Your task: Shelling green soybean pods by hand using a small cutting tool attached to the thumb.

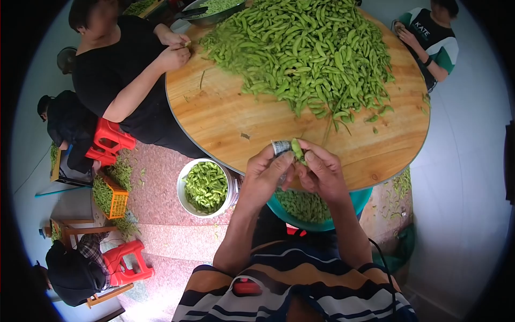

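A green soybean pod [297, 149] is pinched between my two hands over the near edge of a round wooden table [209, 116]. My left hand [267, 171] touches the pod at its thumb and fingertips, and a pale wrap with dark printing covers one of its fingers. My right hand [324, 171] grips the pod between thumb and index finger. A large heap of green pods [314, 52] lies across the table's far part. Below my hands, partly hidden by them, a teal basin [364, 201] holds many pods.
A white bucket [183, 201] of pods stands on the floor at left. A person [116, 76] sits at the table's left, another [434, 38] at far right. A metal bowl [237, 9] of shelled beans is at the back. Red stools [124, 263], an orange crate [119, 203] and more people are at far left.
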